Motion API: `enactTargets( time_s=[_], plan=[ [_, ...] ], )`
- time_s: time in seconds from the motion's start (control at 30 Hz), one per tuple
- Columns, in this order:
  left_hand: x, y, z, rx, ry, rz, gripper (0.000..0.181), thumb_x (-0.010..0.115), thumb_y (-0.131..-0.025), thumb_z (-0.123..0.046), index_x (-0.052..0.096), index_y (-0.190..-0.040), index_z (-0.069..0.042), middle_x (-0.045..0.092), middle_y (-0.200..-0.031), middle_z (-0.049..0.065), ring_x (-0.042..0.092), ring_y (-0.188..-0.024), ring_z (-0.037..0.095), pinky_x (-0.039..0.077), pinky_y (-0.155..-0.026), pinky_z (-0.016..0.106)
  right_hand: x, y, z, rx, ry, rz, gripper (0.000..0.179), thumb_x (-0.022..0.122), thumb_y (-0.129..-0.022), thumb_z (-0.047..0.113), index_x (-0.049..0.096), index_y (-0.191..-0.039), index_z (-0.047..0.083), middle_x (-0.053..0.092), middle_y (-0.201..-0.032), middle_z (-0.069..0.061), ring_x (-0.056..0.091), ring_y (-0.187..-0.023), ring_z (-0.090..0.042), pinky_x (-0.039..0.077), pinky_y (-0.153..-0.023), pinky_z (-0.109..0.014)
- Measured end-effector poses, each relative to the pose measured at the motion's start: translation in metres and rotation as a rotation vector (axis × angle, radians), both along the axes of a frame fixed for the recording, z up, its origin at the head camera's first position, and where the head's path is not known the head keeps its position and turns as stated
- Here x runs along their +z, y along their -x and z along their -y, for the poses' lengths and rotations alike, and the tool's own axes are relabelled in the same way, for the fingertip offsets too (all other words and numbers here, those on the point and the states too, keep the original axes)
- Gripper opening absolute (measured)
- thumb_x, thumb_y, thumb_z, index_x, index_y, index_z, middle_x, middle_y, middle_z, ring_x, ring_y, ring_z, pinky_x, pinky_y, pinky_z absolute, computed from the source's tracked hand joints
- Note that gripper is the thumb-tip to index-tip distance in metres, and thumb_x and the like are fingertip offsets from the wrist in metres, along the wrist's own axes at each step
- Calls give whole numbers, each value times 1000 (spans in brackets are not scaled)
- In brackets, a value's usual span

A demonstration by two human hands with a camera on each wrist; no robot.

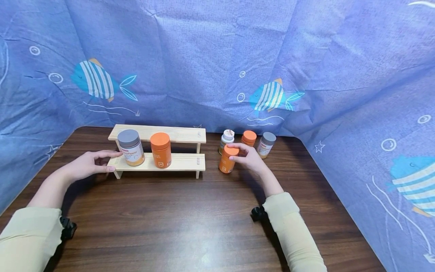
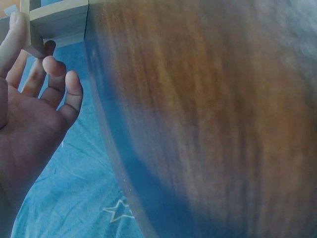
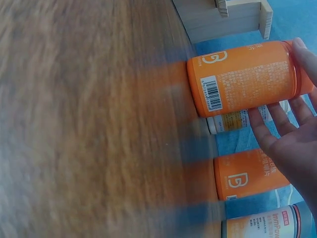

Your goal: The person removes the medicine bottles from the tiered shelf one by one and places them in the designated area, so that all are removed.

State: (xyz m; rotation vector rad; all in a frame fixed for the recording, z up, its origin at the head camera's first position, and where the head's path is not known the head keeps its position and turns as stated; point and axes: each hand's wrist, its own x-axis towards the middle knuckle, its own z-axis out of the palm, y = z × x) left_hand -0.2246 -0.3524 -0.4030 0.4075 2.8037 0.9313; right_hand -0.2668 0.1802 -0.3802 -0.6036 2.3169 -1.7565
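Note:
My right hand [image 1: 249, 158] grips an orange bottle [image 1: 227, 164] around its orange cap, thumb on the near side. The bottle is upright at the table's surface, right of a two-step wooden rack [image 1: 183, 162]. The right wrist view shows the same bottle [image 3: 242, 79] with a barcode on its side. At the rack's left end my left hand [image 1: 85, 164] pinches the lower step between thumb and fingers; the left wrist view shows the thumb against the wood [image 2: 59, 25]. On that lower step stand a grey-lidded jar [image 1: 132, 151] and an orange jar [image 1: 161, 153].
Behind the right hand stand a white bottle [image 1: 227, 139], another orange bottle [image 1: 249, 138] and a grey-lidded bottle [image 1: 266, 144]. A blue fish-print cloth [image 1: 210, 68] hangs around the dark wooden table [image 1: 163, 219] at the back and sides.

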Motion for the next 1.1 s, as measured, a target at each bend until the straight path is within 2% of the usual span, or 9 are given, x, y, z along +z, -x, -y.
enactTargets(
  time_s=[0.17, 0.27, 0.4, 0.53, 0.67, 0.77, 0.9, 1.1],
  plan=[
    [1, 0, -1, 1, 6, 0, 60, 69, -86, -37, 50, -137, -13, 52, -133, 17, 48, -97, 22, 41, -74, 26, 3, 0, -1, 15, -39, -39, 43, 66, -87, 5, 54, -128, -1, 53, -134, -12, 53, -117, -15, 40, -99, -39],
    [0, 0, 0, 1, 5, -1, 60, 69, -86, -36, 50, -138, -13, 52, -132, 17, 47, -94, 20, 40, -73, 26, 0, 3, -3, 30, -32, -58, 43, 67, -87, 5, 55, -128, 1, 54, -133, -11, 53, -117, -15, 41, -99, -39],
    [0, -1, 0, -2, 1, -1, 60, 69, -86, -35, 50, -138, -13, 53, -132, 16, 45, -89, 17, 39, -71, 26, 4, 5, -2, 53, -18, -79, 45, 67, -86, 3, 53, -129, -2, 51, -134, -17, 52, -118, -17, 42, -97, -34],
    [1, -1, 0, -3, -1, -4, 59, 69, -86, -35, 50, -138, -13, 52, -132, 16, 45, -89, 16, 39, -71, 26, 14, 2, 0, 40, -48, -89, 47, 67, -86, 4, 52, -130, -3, 52, -132, -20, 51, -120, -23, 43, -94, -28],
    [1, -1, 0, -3, 2, -4, 60, 69, -86, -36, 50, -138, -13, 52, -132, 16, 46, -89, 16, 40, -71, 26, 20, 4, 1, 72, -13, -121, 46, 64, -86, -2, 50, -129, -8, 49, -134, -25, 45, -125, -37, 42, -98, -34],
    [2, -1, 0, -5, 7, -2, 60, 68, -86, -37, 49, -138, -14, 51, -134, 17, 47, -95, 17, 41, -73, 27, 26, 7, 3, 109, 38, -140, 45, 62, -85, -9, 48, -128, -14, 43, -136, -31, 40, -126, -47, 38, -100, -48],
    [2, -1, -1, -4, 14, -1, 60, 68, -86, -38, 49, -138, -14, 50, -135, 18, 48, -102, 20, 42, -76, 28, 33, 8, 7, 108, 46, -148, 44, 62, -85, -10, 48, -127, -15, 43, -135, -32, 36, -130, -43, 31, -102, -57],
    [1, 0, 0, 1, 8, 8, 61, 68, -86, -37, 49, -139, -13, 51, -134, 17, 47, -93, 20, 40, -72, 27, 45, 5, 13, 104, 32, -171, 45, 64, -85, -5, 50, -127, -12, 46, -138, -23, 39, -129, -39, 29, -103, -58]
  ],
)
